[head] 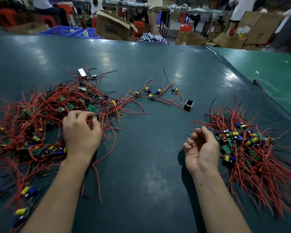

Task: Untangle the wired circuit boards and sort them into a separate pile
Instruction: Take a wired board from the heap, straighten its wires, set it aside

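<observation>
Red-wired tangle (40, 118) under left hand (81, 132), fingers curled; right hand (201, 148) loose

- One view only: a wide-angle camera worn on the person's head.
- It faces forward and down onto the dark green table (141, 64).
- Both forearms enter from the bottom edge, close to the lens.
- The table's far edge and the workshop floor beyond fill the upper band.
- Straight edges bow toward the picture's borders.
</observation>
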Demonstrator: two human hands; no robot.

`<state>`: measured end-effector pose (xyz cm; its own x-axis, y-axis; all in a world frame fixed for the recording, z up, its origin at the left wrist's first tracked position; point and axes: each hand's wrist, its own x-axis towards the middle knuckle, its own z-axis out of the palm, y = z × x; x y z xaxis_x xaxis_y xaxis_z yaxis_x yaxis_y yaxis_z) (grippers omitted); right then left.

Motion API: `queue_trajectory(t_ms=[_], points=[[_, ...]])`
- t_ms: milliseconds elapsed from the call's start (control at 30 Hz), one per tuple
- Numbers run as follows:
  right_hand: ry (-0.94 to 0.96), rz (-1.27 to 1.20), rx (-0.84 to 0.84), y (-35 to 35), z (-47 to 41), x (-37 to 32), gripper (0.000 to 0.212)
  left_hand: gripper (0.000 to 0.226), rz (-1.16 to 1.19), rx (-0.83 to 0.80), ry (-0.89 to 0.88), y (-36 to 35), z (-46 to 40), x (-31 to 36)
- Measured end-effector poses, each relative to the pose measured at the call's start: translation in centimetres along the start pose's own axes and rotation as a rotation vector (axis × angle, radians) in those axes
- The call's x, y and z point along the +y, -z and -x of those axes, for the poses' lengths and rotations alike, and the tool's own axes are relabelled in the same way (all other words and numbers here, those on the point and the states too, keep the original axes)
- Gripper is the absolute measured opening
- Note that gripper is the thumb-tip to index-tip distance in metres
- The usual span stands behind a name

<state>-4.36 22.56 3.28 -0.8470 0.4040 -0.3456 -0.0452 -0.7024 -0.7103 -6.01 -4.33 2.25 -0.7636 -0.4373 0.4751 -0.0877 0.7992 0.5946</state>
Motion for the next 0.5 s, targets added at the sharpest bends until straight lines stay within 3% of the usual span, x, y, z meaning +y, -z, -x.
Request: queue_trajectory(t_ms=[100,267,500], points=[[0.005,0.011,-0.015,0.0,-0.1,0.1,0.030,0.031,-0.108,-0.098,-0.023,-0.7,-2.0,-1.0],[0.005,0.033,-0.036,-0.2,-0.3,0.1,0.030,0.047,-0.334,-0.231,-0.254,-1.7,-3.9,-0.7],[0.000,0.027,-0.049,0.0,-0.3,-0.1,0.031,0.035,-0.622,-0.265,-0.201,-1.4,-6.2,-0.6]])
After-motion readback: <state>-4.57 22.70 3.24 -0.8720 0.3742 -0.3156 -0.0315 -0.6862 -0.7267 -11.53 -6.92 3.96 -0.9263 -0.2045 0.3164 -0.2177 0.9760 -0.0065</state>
